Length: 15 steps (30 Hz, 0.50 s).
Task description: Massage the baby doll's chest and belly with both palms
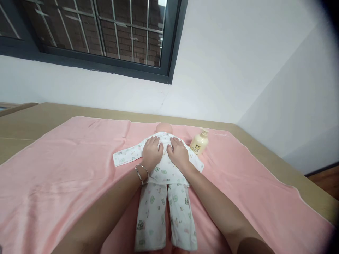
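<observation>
A baby doll [164, 127] lies on a pink blanket, with its bald head toward the wall. It wears a white printed top [167, 171] and matching trousers [152, 218]. My left hand [153, 151] rests flat on the left side of the upper part of the top, fingers stretched out. On the right side, my right hand [178, 151] lies flat in the same way. Neither hand holds anything. One sleeve of the top reaches out to the left. Silvery bangles circle my left wrist.
The pink blanket [87, 158] covers much of a wooden surface [23, 123]. A cream pump bottle [199, 143] lies tilted on it, right of the doll's shoulder. White walls [212, 70] stand behind and to the right. A dark-framed barred window [106, 31] is above.
</observation>
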Tool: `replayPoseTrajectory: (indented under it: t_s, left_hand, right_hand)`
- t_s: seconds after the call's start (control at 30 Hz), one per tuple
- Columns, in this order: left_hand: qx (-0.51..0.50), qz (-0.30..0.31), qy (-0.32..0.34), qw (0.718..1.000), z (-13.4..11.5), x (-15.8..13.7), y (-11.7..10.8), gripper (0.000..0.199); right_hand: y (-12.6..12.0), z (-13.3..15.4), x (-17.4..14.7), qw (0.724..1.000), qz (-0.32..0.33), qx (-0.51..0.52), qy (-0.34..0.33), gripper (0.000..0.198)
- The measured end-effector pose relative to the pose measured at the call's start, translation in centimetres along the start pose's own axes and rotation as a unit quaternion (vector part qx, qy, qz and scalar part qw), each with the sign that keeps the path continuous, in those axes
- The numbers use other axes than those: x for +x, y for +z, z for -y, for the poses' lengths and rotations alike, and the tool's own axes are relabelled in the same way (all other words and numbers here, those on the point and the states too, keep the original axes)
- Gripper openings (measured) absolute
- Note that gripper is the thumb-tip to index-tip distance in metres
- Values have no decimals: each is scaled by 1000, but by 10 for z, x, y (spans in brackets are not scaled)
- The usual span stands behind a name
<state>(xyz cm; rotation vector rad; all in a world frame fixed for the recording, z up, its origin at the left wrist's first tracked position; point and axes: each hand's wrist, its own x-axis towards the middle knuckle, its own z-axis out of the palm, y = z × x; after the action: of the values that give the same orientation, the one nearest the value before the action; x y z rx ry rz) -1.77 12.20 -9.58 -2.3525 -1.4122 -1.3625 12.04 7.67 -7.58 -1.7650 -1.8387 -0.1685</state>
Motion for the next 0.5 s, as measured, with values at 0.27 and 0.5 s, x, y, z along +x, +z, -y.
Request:
replayPoseTrajectory:
  t_s: [0.27, 0.5]
  left_hand:
    - [17, 26, -4, 1000, 1, 2, 2, 37]
    - [1, 58, 32, 998, 4, 6, 2, 39]
  right_hand:
    - [4, -1, -4, 999, -22, -11, 22, 41]
    - [3, -8, 13, 998, 37, 7, -56, 49]
